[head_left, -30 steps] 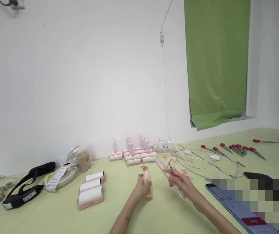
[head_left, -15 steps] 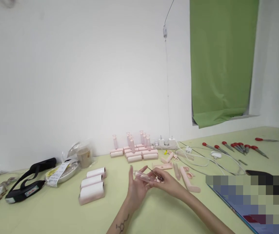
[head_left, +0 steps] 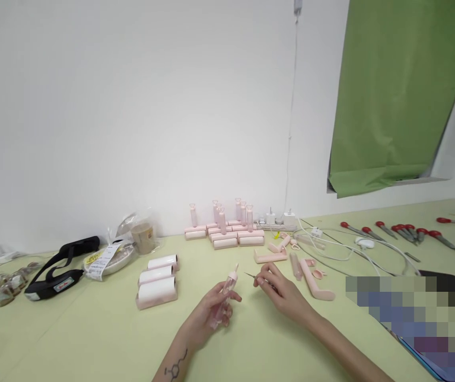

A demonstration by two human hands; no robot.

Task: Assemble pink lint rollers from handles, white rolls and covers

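My left hand [head_left: 203, 315] is wrapped round a clear pinkish tube [head_left: 227, 292], held tilted, with a pale pink collar and narrow tip at its upper end. My right hand [head_left: 285, 297], a little to the right and apart from the tube, pinches a thin pointed metal tool [head_left: 250, 275]. The tool's tip points left towards the tube; its grip is hidden in my fingers. Just beyond the right hand lie a pink L-shaped handle piece [head_left: 315, 281], another pink angled piece [head_left: 271, 257] and a loose translucent pink tube [head_left: 296, 266].
Three white rolls in pink holders [head_left: 156, 292] lie at left. Several pink rollers with upright clear handles [head_left: 222, 220] stand by the wall. A power strip [head_left: 279, 227], white cables [head_left: 347, 257] and red-ended tools [head_left: 398, 231] spread rightwards. A black strap [head_left: 58, 265] and bagged cup [head_left: 143, 237] are left.
The hands have moved apart. My left hand has tilted the tube more upright, its tip up, while the pointed tool in my right hand has come away from it. The view has shifted.
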